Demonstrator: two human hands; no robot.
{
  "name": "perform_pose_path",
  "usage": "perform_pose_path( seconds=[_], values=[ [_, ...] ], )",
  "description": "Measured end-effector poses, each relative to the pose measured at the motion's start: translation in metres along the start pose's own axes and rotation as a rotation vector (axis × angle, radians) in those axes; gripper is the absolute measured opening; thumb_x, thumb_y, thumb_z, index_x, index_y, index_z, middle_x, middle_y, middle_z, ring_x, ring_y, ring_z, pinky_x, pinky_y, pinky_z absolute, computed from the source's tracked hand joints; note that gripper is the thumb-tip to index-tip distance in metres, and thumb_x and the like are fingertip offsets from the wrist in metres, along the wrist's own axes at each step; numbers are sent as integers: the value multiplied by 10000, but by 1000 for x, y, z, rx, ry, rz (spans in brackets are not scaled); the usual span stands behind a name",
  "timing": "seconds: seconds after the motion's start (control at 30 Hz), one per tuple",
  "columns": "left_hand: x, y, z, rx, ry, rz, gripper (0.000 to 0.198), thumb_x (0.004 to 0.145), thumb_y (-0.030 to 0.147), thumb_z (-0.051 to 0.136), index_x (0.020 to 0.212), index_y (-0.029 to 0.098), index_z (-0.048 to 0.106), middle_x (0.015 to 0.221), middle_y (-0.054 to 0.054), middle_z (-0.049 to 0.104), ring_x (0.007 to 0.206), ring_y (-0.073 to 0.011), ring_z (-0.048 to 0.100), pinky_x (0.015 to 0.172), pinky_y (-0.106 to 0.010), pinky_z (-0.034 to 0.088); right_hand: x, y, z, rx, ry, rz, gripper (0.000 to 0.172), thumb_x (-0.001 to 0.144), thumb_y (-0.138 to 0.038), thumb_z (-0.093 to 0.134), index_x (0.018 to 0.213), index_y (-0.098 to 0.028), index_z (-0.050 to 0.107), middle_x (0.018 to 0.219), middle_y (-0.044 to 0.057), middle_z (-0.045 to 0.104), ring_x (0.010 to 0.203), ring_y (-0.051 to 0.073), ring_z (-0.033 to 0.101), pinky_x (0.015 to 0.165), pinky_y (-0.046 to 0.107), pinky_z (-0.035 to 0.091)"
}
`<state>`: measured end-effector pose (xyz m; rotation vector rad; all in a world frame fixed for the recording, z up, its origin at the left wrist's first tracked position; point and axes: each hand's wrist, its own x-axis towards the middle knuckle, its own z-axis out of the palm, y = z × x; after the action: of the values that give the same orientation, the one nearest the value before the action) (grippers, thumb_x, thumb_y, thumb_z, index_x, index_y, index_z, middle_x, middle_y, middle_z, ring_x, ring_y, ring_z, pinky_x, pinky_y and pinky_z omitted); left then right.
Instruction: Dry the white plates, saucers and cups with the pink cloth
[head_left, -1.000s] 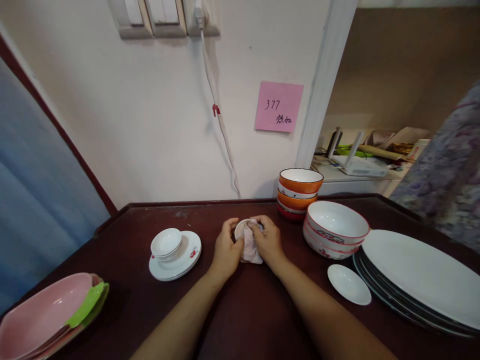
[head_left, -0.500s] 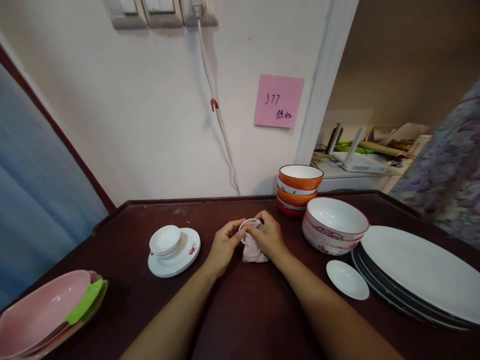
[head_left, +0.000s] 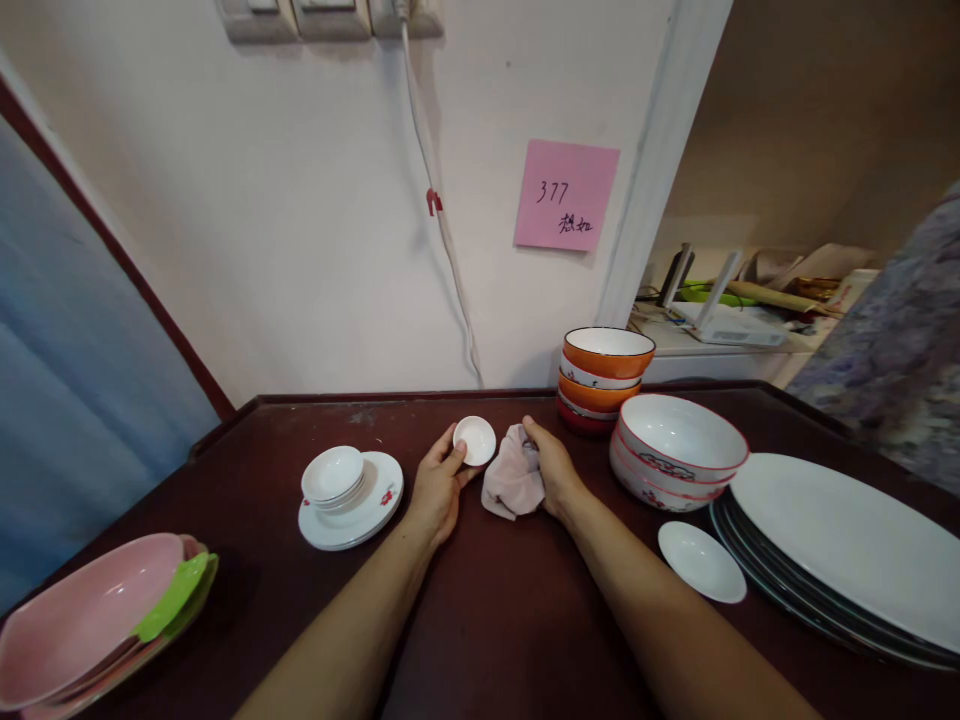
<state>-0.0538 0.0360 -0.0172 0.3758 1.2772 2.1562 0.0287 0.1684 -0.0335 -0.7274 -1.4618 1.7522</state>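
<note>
My left hand (head_left: pixel 436 488) grips a small white dish (head_left: pixel 475 441) by its left rim, thumb on the inside and fingers beneath. To the right of it, my right hand (head_left: pixel 553 466) is closed on a crumpled pale pink cloth (head_left: pixel 513 480). Cloth and dish are a little apart. Left of my hands, a few small white dishes (head_left: pixel 332 474) sit stacked on white plates (head_left: pixel 388 521) with red flowers. Another small white dish (head_left: pixel 702 562) lies by my right forearm.
Orange and white bowls (head_left: pixel 609 355) stand stacked at the back right, beside red-rimmed white bowls (head_left: pixel 682 437). Large oval plates (head_left: pixel 847 540) pile up at the right edge. Pink dishes with green leaves (head_left: pixel 97 620) lie at the left on the dark red table (head_left: pixel 487 630).
My hands have moved apart. The left has drawn the small dish leftward out of the cloth, and the right holds the cloth slightly to the right.
</note>
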Motion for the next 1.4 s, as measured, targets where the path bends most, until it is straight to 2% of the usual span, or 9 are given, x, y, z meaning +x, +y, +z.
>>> perform_pose_path(
  seconds=[0.23,0.33,0.43,0.57,0.83,1.0,1.17,1.27,1.4],
  values=[
    [-4,3,1,-88,-124,-50,378,738,225,741,1094,206,614,1168,-65,630,988,-171,612,873,-328,491,-10,-6,9,-65,113,-260,286,674,-289,648,920,-205,530,882,40,628,788,195,604,719,322,499],
    [-10,3,2,-99,-258,-92,446,715,177,763,1114,227,569,1110,-45,646,955,-147,621,860,-299,480,-19,-9,11,-400,-1,-562,133,744,-190,545,871,-205,581,913,52,601,857,197,576,786,330,470],
    [-12,3,1,-101,-345,-161,387,767,226,728,1115,213,559,1095,-60,652,930,-148,629,847,-311,484,-27,-15,9,-624,-111,-676,208,801,-135,476,903,-213,640,944,59,625,915,206,553,835,347,437],
    [-8,0,-3,-120,-275,-144,345,807,241,692,1127,224,565,1032,-37,659,872,-126,629,799,-281,493,-37,-21,10,-755,-214,-690,242,890,-232,477,1048,-240,660,1051,64,637,1012,236,507,902,400,398],
    [-3,7,-8,-166,-253,-185,500,832,235,660,1313,260,525,1271,-93,594,841,-127,619,750,-280,510,-30,-20,12,-334,-484,-584,189,874,-213,536,1007,-210,671,1004,64,592,968,182,579,880,332,459],
    [-8,7,-5,-87,-382,-244,465,856,250,632,1312,277,545,1357,-91,539,921,-151,609,776,-302,506,-26,-21,9,-324,-287,-721,85,829,-163,573,868,-211,631,948,51,586,922,179,578,838,317,466],
    [-10,2,-3,-28,-431,-148,495,803,186,689,1275,293,585,1380,-66,528,1149,-209,528,934,-351,437,-27,-20,7,-779,-164,-733,157,806,-77,494,826,-187,604,898,74,556,889,214,509,804,347,430],
    [-8,-2,-6,-6,-370,-99,481,746,142,735,1206,249,645,1299,-72,596,1154,-198,522,982,-327,390,-25,-21,5,-900,-333,-593,205,734,-22,495,807,-175,612,854,66,570,831,200,512,757,323,422],
    [-6,-2,-7,-18,-361,-136,444,757,192,734,1192,240,655,1286,-82,606,1091,-197,558,955,-346,416,-22,-24,3,-604,-501,-438,109,702,-78,556,718,-177,599,790,12,570,722,142,533,676,258,422]
  ],
)
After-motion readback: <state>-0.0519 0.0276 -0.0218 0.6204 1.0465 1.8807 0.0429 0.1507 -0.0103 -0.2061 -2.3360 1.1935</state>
